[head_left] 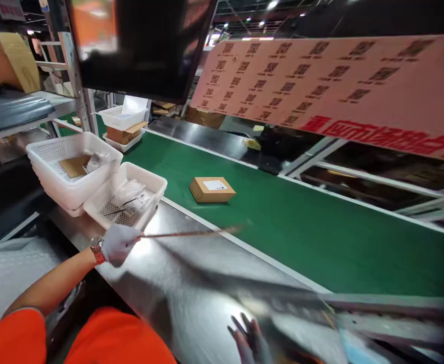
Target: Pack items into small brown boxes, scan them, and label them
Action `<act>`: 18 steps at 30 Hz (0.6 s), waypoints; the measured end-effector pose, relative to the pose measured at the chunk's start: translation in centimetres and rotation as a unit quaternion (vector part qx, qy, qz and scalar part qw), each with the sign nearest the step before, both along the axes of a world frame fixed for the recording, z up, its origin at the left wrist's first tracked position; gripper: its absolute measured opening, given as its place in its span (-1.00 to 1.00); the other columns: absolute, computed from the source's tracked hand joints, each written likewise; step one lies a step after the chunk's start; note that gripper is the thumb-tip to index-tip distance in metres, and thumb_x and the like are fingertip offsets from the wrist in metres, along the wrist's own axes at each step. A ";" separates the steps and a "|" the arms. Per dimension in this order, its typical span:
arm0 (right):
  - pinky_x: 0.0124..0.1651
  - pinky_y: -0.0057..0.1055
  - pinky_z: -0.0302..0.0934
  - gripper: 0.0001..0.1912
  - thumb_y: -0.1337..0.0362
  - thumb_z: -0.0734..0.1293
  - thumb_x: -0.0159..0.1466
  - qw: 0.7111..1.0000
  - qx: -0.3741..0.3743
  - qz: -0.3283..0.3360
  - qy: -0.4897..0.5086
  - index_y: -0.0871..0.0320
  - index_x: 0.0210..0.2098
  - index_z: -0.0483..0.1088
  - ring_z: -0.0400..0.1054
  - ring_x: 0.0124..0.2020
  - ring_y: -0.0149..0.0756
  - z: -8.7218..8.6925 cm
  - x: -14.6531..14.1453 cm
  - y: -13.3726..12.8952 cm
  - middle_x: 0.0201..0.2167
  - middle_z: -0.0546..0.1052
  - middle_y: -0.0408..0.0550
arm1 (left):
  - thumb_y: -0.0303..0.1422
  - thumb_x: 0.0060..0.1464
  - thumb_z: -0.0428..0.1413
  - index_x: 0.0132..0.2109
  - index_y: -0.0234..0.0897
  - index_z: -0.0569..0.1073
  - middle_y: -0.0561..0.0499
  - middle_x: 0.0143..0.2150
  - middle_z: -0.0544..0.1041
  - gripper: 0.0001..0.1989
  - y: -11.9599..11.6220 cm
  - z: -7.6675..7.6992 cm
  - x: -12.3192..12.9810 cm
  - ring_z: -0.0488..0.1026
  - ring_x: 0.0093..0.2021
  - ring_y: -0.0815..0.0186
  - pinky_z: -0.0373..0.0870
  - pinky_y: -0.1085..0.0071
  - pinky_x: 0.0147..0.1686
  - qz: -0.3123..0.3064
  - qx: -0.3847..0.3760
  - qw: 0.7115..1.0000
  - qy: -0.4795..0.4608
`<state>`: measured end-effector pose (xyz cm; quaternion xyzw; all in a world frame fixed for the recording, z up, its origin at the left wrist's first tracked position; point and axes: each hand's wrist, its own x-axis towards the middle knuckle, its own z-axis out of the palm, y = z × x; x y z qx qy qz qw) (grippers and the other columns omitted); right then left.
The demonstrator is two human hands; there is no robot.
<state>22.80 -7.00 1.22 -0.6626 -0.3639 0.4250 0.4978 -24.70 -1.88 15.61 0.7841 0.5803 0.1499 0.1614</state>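
Observation:
My left hand (121,243), in a pale glove with a watch at the wrist, is closed on one end of a thin brown flat piece (184,234). The piece is seen edge-on, points right above the metal bench (191,298), and blurs at its far end. At the bottom edge, my gloved right hand (250,341) is partly in view and blurred, its fingers apart, with nothing visible in them. A small cardboard box (212,190) with a white label lies on the green belt (293,227) beyond the bench.
White plastic baskets (127,199) stand at the left, holding plastic-wrapped items; one stack (74,167) has a brown packet. Further back are another basket and an open carton (125,134). A monitor (138,50) and a pink board of codes (320,91) hang over the belt.

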 end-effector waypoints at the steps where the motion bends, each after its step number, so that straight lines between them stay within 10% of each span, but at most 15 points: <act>1: 0.62 0.45 0.20 0.13 -0.27 0.60 0.14 0.999 0.048 -0.008 0.011 -0.08 0.57 0.28 0.26 0.63 0.38 0.5 0.7 0.7 0.66 0.33 0.16 | -0.41 0.44 0.11 0.14 -0.15 0.72 -0.03 -0.02 0.80 -0.69 -0.9 -0.8 2.6 0.72 0.00 0.18 0.52 0.38 -0.05 -0.049 -0.004 0.999 0.007; 4: 0.71 0.42 -0.04 0.23 -0.32 0.53 0.26 0.992 0.123 -0.014 0.025 -0.05 0.70 0.01 0.06 0.72 0.25 1.1 3.1 2.1 0.72 0.18 0.19 | -0.47 0.36 0.16 0.05 -0.11 0.76 -0.04 -0.04 0.82 -0.70 -2.6 -3.7 10.1 0.74 -0.05 0.13 0.54 0.35 -0.14 -0.110 -0.060 0.990 0.059; 8: 0.68 0.36 0.05 0.26 -0.46 0.48 0.18 0.998 0.053 -0.013 -0.021 0.12 0.62 0.14 0.14 0.67 0.31 -0.5 6.5 2.4 0.63 0.30 0.32 | -0.49 0.36 0.16 0.04 -0.15 0.77 -0.13 -0.02 0.82 -0.69 -3.5 -6.2 16.8 0.76 0.00 0.06 0.57 0.29 -0.07 -0.028 -0.171 0.980 0.099; 18: 0.65 0.01 0.15 0.15 -0.49 0.38 0.14 0.993 -0.107 0.045 -0.017 0.14 0.47 0.37 0.28 0.60 0.16 -7.4 7.1 -0.5 0.57 0.41 0.30 | -0.15 0.57 0.04 0.37 -0.26 0.63 -0.20 0.29 0.73 -0.52 -5.5 -9.3 20.9 0.67 0.25 0.07 0.49 0.32 0.22 0.079 -0.276 0.955 0.079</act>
